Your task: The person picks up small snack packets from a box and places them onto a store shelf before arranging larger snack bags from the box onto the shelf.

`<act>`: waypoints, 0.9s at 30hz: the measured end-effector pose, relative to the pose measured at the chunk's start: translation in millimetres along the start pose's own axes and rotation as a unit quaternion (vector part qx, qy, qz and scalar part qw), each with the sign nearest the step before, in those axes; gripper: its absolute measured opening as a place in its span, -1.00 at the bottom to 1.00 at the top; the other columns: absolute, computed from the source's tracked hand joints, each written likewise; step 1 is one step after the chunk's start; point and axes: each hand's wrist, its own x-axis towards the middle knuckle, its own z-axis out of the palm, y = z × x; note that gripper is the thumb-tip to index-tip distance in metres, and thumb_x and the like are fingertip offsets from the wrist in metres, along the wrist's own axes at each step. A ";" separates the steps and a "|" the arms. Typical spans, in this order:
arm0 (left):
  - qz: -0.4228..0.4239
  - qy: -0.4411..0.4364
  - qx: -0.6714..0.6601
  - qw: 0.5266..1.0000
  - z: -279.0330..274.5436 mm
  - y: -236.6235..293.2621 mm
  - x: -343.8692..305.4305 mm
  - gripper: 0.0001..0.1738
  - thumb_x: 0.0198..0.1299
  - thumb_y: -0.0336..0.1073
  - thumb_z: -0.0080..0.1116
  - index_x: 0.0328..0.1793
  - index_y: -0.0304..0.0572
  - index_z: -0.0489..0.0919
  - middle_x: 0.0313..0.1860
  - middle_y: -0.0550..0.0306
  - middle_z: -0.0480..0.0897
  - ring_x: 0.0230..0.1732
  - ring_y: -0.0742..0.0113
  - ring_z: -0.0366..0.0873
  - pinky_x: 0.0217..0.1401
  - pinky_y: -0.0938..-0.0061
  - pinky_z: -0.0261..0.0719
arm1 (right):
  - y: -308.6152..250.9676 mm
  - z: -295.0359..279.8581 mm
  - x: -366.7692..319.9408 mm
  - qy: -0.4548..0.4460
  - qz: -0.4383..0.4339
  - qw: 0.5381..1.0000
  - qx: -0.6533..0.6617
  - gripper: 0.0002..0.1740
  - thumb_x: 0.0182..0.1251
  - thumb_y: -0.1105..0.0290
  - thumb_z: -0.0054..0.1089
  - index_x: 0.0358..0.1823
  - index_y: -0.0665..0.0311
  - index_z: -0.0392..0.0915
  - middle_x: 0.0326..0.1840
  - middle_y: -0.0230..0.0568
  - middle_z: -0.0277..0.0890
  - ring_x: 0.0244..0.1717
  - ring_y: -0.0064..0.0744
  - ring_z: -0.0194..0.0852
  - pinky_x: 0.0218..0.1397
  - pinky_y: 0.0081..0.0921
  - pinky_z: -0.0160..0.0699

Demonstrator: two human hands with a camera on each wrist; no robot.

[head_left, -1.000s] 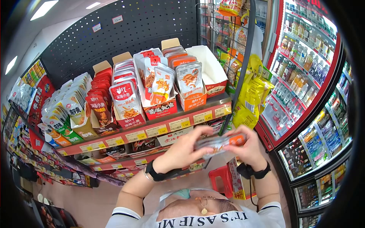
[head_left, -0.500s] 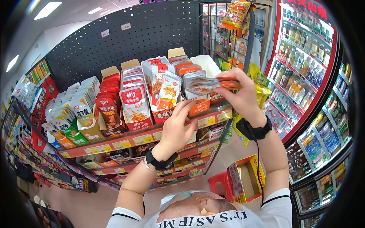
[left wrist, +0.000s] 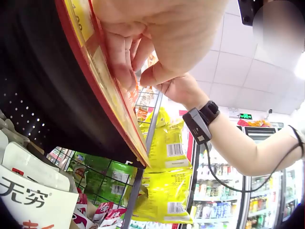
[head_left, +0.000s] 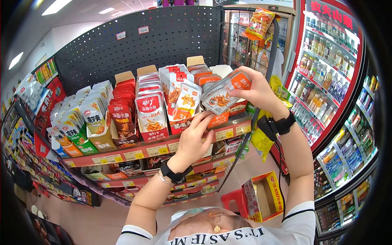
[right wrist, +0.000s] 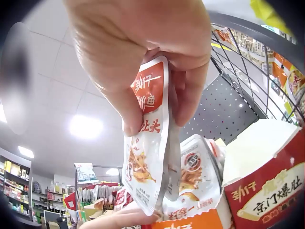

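Note:
My right hand (head_left: pixel 258 90) pinches a small stack of silver-and-orange fish snack packets (head_left: pixel 219 100) by their upper end, thumb on the front one. In the right wrist view the held packets (right wrist: pixel 145 157) hang tilted over an orange display box (right wrist: pixel 190 221), where similar packets (right wrist: pixel 193 167) stand upright. My left hand (head_left: pixel 191 141) is at the front of that orange box, its fingers loosely bent. One left finger (right wrist: pixel 119 220) reaches beneath the lower edge of the held packets. The left wrist view shows the left hand (left wrist: pixel 167 33) close above the shelf's price strip (left wrist: pixel 107 71).
Boxes of red packets (head_left: pixel 121 118), white-and-red packets (head_left: pixel 151 116) and other snacks line the shelf leftward. A red-and-white box (right wrist: pixel 267 186) stands right of the orange one. Yellow bags (head_left: pixel 261 139) hang on the rack at right. A red stool (head_left: pixel 235 203) and a carton (head_left: pixel 261 196) are below.
Both hands first held the packets low in front of the shelf. The right hand has carried them up over the orange box; the left hand has let go and moved to the box's front.

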 end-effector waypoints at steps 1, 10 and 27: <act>0.010 0.003 0.004 1.000 0.2 -0.5 -0.2 -0.50 0.01 -0.57 0.13 0.16 -0.26 0.41 0.11 0.02 0.41 -0.45 0.38 0.56 -0.39 0.56 0.54 | 3.0 -0.9 3.1 -0.005 0.018 1.000 -0.020 -0.56 -0.01 0.54 0.35 -0.07 0.39 0.42 -0.21 -0.34 0.53 -0.20 -0.66 0.44 -0.10 -0.62 0.48; 0.004 -0.001 0.012 1.000 0.3 0.9 -0.9 -0.51 0.01 -0.57 0.13 0.15 -0.26 0.41 0.12 0.02 0.39 -0.46 0.40 0.57 -0.39 0.57 0.55 | 10.5 -4.5 21.6 -0.032 0.046 0.992 -0.110 -0.57 -0.02 0.53 0.36 -0.08 0.39 0.42 -0.22 -0.35 0.52 -0.21 -0.68 0.41 -0.11 -0.62 0.47; -0.009 -0.011 0.018 1.000 -0.2 4.8 0.1 -0.51 -0.01 -0.56 0.15 0.13 -0.25 0.42 0.08 0.06 0.39 -0.48 0.40 0.56 -0.40 0.57 0.56 | -2.2 2.1 32.0 -0.134 -0.042 0.937 -0.320 -0.37 -0.15 0.45 0.42 0.05 0.33 0.42 -0.09 -0.04 0.53 -0.04 -0.07 0.49 0.06 -0.34 0.44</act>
